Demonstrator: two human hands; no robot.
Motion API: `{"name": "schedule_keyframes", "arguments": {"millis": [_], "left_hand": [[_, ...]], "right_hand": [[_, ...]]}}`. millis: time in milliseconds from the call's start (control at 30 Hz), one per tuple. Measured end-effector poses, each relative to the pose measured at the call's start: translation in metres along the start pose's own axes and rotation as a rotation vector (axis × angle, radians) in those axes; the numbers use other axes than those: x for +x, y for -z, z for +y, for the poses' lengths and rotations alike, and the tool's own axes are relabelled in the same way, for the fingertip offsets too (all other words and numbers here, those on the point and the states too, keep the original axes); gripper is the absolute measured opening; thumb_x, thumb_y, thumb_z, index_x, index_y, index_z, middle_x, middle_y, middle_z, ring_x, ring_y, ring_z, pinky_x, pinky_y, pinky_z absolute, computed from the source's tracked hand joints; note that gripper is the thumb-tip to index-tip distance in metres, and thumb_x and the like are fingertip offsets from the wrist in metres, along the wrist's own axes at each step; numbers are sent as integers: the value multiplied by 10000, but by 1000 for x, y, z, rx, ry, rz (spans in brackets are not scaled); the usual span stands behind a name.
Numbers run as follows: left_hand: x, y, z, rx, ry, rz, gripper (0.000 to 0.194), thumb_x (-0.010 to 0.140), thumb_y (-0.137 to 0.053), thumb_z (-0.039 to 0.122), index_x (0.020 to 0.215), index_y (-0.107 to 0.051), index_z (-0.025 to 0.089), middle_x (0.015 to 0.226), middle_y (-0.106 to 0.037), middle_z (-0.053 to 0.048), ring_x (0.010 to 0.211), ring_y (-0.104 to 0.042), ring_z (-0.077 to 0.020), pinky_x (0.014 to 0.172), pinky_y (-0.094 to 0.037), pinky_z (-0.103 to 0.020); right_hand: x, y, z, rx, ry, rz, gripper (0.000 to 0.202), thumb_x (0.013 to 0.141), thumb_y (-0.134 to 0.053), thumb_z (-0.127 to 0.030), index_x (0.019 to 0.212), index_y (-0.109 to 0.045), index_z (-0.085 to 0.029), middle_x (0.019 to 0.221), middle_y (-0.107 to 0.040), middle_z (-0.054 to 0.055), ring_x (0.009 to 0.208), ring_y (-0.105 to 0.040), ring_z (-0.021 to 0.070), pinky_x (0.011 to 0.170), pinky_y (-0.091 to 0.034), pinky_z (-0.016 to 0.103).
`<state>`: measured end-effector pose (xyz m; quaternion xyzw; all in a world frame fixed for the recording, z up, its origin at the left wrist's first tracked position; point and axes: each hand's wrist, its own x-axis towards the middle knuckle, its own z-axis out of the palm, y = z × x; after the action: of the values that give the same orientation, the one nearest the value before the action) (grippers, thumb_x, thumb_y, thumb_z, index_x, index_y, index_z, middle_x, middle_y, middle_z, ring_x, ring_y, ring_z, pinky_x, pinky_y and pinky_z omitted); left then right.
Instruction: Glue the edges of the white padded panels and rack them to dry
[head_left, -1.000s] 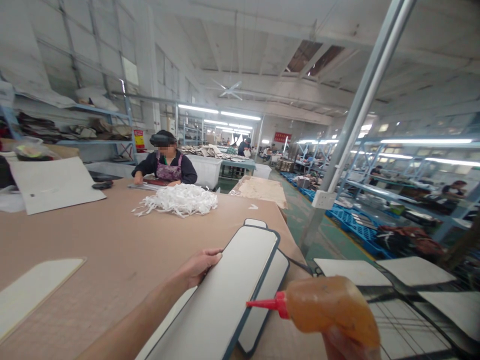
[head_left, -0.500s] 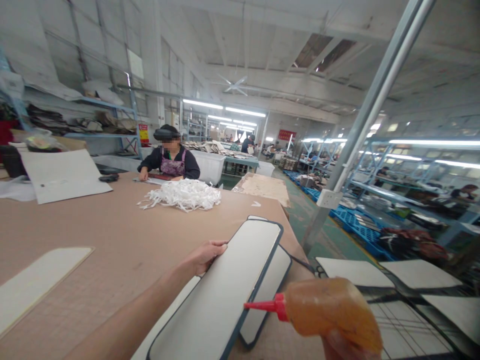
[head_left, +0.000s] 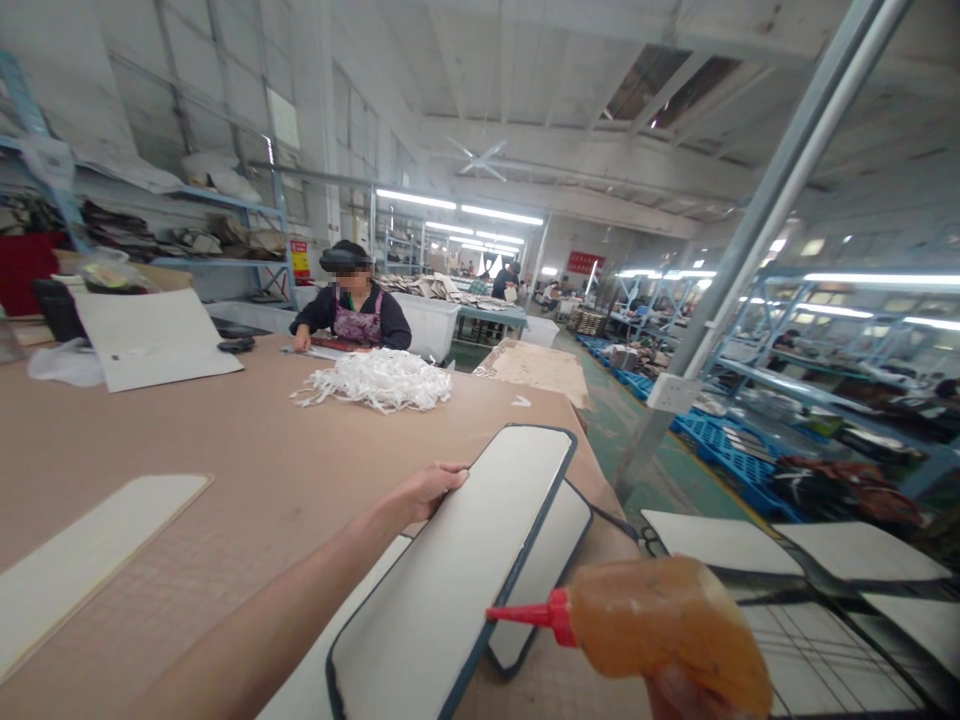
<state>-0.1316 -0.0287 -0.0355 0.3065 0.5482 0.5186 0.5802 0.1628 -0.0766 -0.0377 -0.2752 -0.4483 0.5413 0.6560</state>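
A long white panel (head_left: 465, 560) with a dark blue edge and rounded corners lies tilted in front of me. My left hand (head_left: 435, 488) is closed on its left edge, thumb on top. My right hand (head_left: 675, 695), mostly hidden at the bottom, grips a squeeze bottle (head_left: 645, 620) of amber liquid, probably glue. The bottle lies almost sideways, and its red nozzle points left, with the tip at the panel's right edge. Another dark-edged panel (head_left: 547, 565) shows underneath on the right, and a pale panel (head_left: 352, 612) on the left.
A tan-covered table (head_left: 300, 450) carries a heap of white strips (head_left: 382, 380) and a pale panel (head_left: 97, 555) at left. Across it sits a person (head_left: 356, 310) with hands on the table. White panels (head_left: 720, 542) lie at right, beside a metal post (head_left: 705, 320).
The view has shifted slightly, so the table and panel appear farther right and higher. The nozzle tip sits a little nearer me along the panel's edge. Both hands keep their grips.
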Motion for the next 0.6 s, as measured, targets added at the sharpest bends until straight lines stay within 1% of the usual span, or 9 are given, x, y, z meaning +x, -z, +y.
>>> {"name": "schedule_keyframes", "arguments": {"millis": [67, 133, 233, 300, 400, 467, 533, 600], "left_hand": [[1, 0, 1, 0, -2, 1, 435, 580, -797, 239, 992, -726, 119, 760, -754, -75, 672, -645, -194, 597, -486, -269], [2, 0, 2, 0, -3, 8, 391, 593, -779, 212, 970, -730, 119, 722, -747, -62, 643, -634, -183, 583, -483, -264], [3, 1, 3, 2, -1, 26, 341, 618, -738, 167, 956, -731, 127, 666, -733, -38, 606, -617, -166, 569, -480, -258], [5, 1, 4, 7, 1, 33, 332, 626, -721, 150, 957, -730, 130, 657, -730, -33, 599, -611, -160, 563, -474, -252], [7, 3, 5, 16, -2, 35, 321, 609, -729, 141, 930, -736, 129, 682, -736, -37, 614, -612, -160, 559, -463, -244], [8, 4, 6, 20, -9, 42, 291, 596, -733, 130, 887, -742, 135, 684, -735, -30, 626, -609, -155, 562, -458, -235], [9, 5, 7, 22, -17, 50, 248, 598, -721, 116, 843, -744, 146, 661, -728, -17, 624, -602, -145, 560, -455, -223], [10, 6, 8, 24, -22, 52, 215, 607, -706, 111, 814, -742, 155, 637, -720, -8, 616, -597, -140, 559, -458, -217]], "right_hand": [[3, 1, 2, 58, -46, 7, 696, 538, -843, -287, 1187, -596, -344, 1011, -724, 29, 869, -686, 314, 752, -582, 444], [3, 7, 5, 44, -44, -24, 692, 525, -839, -258, 1171, -608, -349, 995, -731, 26, 844, -691, 316, 736, -585, 458], [2, 13, 7, 9, -28, -81, 681, 522, -836, -247, 1159, -615, -338, 967, -739, 48, 811, -696, 352, 685, -587, 498], [-1, 13, 7, 8, -38, -80, 672, 535, -833, -259, 1165, -603, -317, 963, -736, 69, 807, -694, 368, 671, -583, 510], [-5, 10, 8, -7, -49, -35, 653, 551, -828, -296, 1159, -588, -285, 958, -726, 84, 792, -692, 357, 666, -579, 491], [-7, 9, 12, -67, -11, -21, 654, 560, -824, -335, 1163, -581, -275, 951, -723, 83, 770, -691, 346, 653, -577, 479], [-10, 11, 18, -133, 39, -35, 684, 569, -823, -389, 1191, -560, -285, 963, -721, 79, 763, -691, 348, 638, -575, 485], [-13, 13, 25, -183, 71, -60, 677, 612, -802, -445, 1217, -536, -296, 989, -713, 76, 773, -690, 335, 635, -577, 481]]}}
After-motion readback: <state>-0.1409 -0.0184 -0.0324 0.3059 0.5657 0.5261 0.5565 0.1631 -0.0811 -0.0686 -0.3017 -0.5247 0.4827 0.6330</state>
